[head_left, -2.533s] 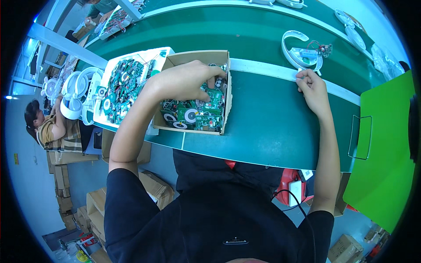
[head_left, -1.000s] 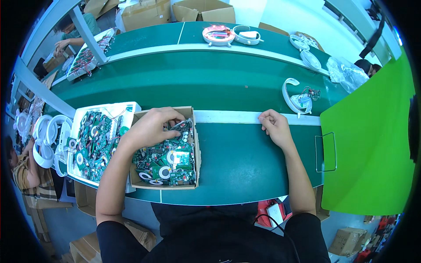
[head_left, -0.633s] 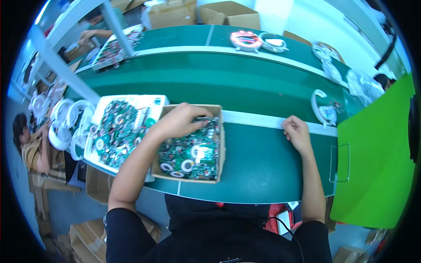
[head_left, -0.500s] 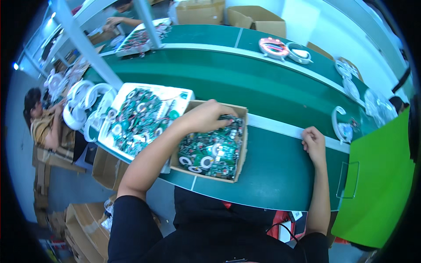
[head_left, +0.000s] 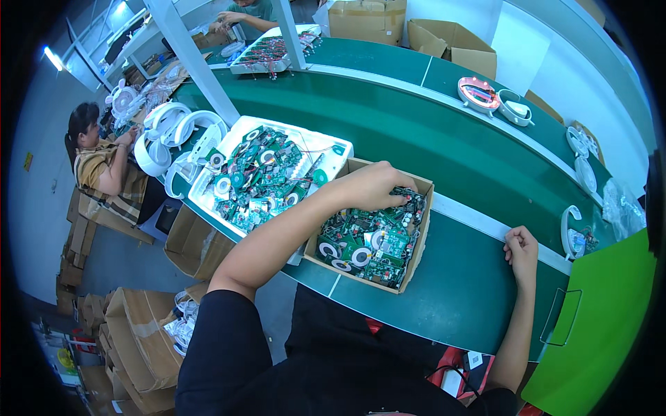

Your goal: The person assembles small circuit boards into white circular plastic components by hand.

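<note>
At the far left a seated co-worker [head_left: 104, 163] bends over a bench crowded with white ring-shaped housings [head_left: 170, 135], placed within easy reach of that seat. Just right of them a white tray [head_left: 333, 149] lies at the near edge of the green conveyor table [head_left: 388, 118], heaped with green circuit boards and copper coils; it touches the open cardboard box [head_left: 423, 229] beside it, probably so that parts can pass from one to the other without a stretch.

The left hand [head_left: 371, 187] reaches across the body and down into that box, fingers curled among the circuit boards [head_left: 364, 243] piled inside. They seem to close on a board at the far corner of the box, but the boards overlap and hide the fingertips, so whether one is really gripped cannot be told. The box stands straight in front of the person, between the two arms, a sensible spot for sorting by feel and sight.

Further right, the right hand [head_left: 522, 249] rests well apart from the box on the pale strip along the belt, loosely curled with nothing visible in it, apparently steadying the body. Beyond it a white curved housing [head_left: 572, 232] with a small board waits near the green panel [head_left: 603, 326] at the table's end.
</note>
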Demonstrator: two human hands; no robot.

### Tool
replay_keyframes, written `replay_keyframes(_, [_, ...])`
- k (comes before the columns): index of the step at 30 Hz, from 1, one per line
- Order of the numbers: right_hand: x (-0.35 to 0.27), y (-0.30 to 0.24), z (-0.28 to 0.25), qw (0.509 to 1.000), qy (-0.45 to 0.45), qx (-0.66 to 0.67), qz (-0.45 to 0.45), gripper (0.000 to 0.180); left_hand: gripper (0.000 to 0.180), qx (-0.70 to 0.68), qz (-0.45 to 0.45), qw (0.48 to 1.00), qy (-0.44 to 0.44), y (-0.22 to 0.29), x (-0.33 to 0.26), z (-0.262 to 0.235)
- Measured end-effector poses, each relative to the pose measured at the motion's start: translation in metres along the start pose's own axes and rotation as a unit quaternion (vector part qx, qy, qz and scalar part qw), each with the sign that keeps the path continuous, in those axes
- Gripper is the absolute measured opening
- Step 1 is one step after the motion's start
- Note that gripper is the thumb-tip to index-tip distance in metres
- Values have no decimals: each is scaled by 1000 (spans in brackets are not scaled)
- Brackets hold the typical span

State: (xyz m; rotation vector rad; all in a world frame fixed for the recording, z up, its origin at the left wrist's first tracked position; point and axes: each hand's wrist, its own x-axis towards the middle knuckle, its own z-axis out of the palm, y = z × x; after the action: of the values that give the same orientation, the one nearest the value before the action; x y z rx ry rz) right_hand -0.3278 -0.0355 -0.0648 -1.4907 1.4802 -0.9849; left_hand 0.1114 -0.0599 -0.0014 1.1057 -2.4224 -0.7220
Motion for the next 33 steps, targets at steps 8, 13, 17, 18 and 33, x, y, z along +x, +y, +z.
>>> replay_keyframes(8, [-3, -9, 2, 1000, 2, -1, 15, 10, 27, -24, -18, 1000, -10, 1, 1, 0])
replay_keyframes(13, [-4, -6, 6, 1000, -3, -3, 5, 8, 30, -7, 15, 1000, 26, 0, 0, 4])
replay_keyframes(17, [-5, -6, 6, 1000, 3, -14, -1, 7, 31, -20, 8, 999, 35, 7, 4, 1])
replay_keyframes(18, [-5, -6, 5, 1000, -1, -16, 0, 7, 30, -26, -4, 999, 31, 7, 4, 1])
replay_keyframes(33, [-5, -2, 5, 1000, -5, -29, -2, 10, 31, -4, 4, 1000, -12, 0, 1, 7])
